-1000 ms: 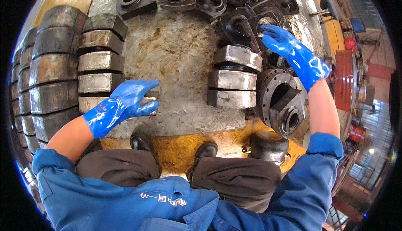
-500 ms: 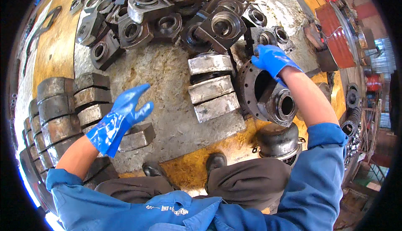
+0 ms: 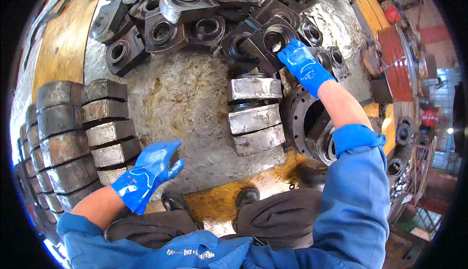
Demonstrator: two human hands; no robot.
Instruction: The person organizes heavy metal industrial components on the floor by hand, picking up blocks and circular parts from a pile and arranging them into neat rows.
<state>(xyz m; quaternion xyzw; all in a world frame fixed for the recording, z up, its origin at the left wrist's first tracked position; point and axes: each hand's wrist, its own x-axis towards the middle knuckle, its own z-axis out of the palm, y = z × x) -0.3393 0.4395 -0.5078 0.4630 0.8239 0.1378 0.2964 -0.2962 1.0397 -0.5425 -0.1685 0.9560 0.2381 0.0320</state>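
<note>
My left hand (image 3: 152,169), in a blue rubber glove, is at the lower left with its fingers and thumb wrapped round a small metal block (image 3: 174,157); the glove hides most of that block. Farther off on the right, my gloved right hand (image 3: 303,63) has its fingers curled over the near right edge of a dark bearing housing (image 3: 267,39). This housing has a large round bore and lies tilted against others in a heap. A short row of pale metal blocks (image 3: 256,119) stands between my hands, nearer the right one.
Stacked metal blocks (image 3: 66,122) line the left side. Several bored housings (image 3: 183,5) are heaped at the far side. Below my right forearm stands a drilled flange ring (image 3: 296,122) with another housing (image 3: 325,139) against it. My boots (image 3: 247,197) are close to the near edge.
My right hand has moved from above the flange ring to the bearing housing's edge. My left hand has come down onto the small block and closed round it. The view has shifted slightly.
</note>
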